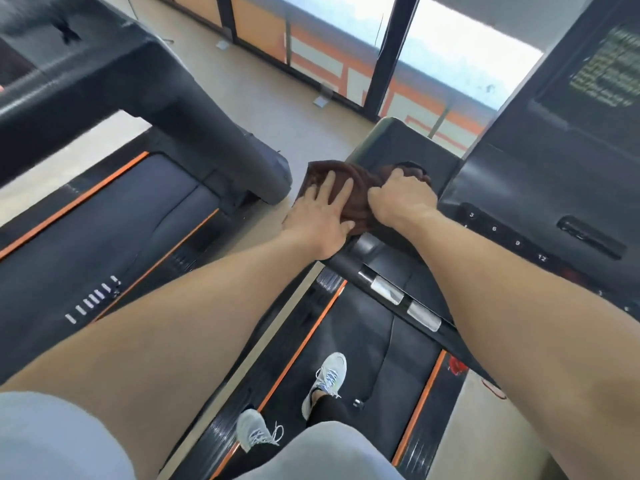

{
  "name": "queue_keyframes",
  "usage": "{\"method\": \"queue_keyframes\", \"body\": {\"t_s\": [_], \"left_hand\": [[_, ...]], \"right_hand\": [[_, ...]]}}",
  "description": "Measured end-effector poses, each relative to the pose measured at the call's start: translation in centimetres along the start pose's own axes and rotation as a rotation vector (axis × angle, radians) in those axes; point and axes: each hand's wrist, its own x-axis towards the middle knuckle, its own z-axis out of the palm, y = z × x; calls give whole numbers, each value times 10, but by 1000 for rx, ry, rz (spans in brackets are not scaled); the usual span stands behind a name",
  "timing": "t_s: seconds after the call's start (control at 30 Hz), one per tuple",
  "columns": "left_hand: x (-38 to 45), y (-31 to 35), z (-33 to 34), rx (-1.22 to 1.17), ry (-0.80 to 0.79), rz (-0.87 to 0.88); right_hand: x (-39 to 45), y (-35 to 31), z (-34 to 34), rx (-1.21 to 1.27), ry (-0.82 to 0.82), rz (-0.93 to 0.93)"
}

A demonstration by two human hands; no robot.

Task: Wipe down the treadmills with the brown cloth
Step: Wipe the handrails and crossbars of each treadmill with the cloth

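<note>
The brown cloth (pixel 360 188) lies bunched over the left arm of the black treadmill console (pixel 540 188) that I stand on. My left hand (pixel 320 218) presses flat on the cloth with its fingers spread. My right hand (pixel 403 197) grips a bunched part of the cloth on top of the console arm, fingers curled round it. My feet in white shoes (pixel 327 379) stand on this treadmill's belt (pixel 367 334). A second treadmill (pixel 114 216) stands to the left.
The console carries number keys (pixel 517 243) and a dark screen (pixel 602 67) at the right. A handlebar with silver grip sensors (pixel 405 301) crosses below my hands. Beige floor runs between the machines. Windows with orange panels (pixel 311 46) are ahead.
</note>
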Motion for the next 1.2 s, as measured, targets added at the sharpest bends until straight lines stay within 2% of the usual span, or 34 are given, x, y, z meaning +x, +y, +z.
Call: {"method": "queue_keyframes", "body": {"t_s": [0.27, 0.4, 0.47, 0.53, 0.6, 0.77, 0.9, 1.0, 1.07, 1.13, 1.2], "left_hand": [[25, 7, 3, 6, -36, 18], [57, 5, -12, -52, -105, 114], [70, 0, -26, -124, -181, 156], [81, -3, -38, -157, -264, 172], [86, -4, -44, -161, -275, 186], [72, 5, -27, -217, -85, 139], [57, 16, -17, -22, -20, 117], [36, 21, -5, 73, 5, 60], [20, 31, -4, 81, 121, 67], [10, 38, -6, 27, 286, 162], [6, 38, -10, -85, 406, 260]], "right_hand": [[10, -1, 8, 180, -32, 35], [36, -5, 1, 193, -204, 130], [45, -5, -5, 167, -256, 88], [48, -2, -6, 136, -228, 13], [49, -1, -2, 87, -207, -25], [51, 11, -15, 17, -228, -119], [45, 22, -29, -48, -169, -256], [51, 24, -37, -114, -210, -319], [55, 26, -45, -237, -273, -399], [59, 30, -52, -353, -338, -455], [59, 36, -54, -400, -408, -412]]}}
